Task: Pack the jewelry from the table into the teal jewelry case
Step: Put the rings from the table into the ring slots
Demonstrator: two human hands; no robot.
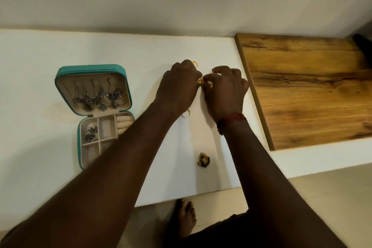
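The teal jewelry case (pixel 60 78) lies open at the left of the white table (pixel 40 56). Several silver earrings (pixel 96 96) hang in its lid, and more silver pieces (pixel 90 132) sit in a left compartment of its base. My left hand (pixel 178 88) and my right hand (pixel 225 90) meet over the table's middle, both pinching a small gold piece (pixel 200 81) between the fingertips. A gold ring (pixel 195 64) peeks out beyond my left hand. Another gold ring (pixel 186 114) shows under my left wrist. A gold earring with dark beads (pixel 204 159) lies nearer to me.
A wooden board (pixel 306 90) lies on the table to the right of my hands. A wall rises behind the table. The table's front edge runs below my forearms, and a bare foot (pixel 185 217) stands on the floor under it.
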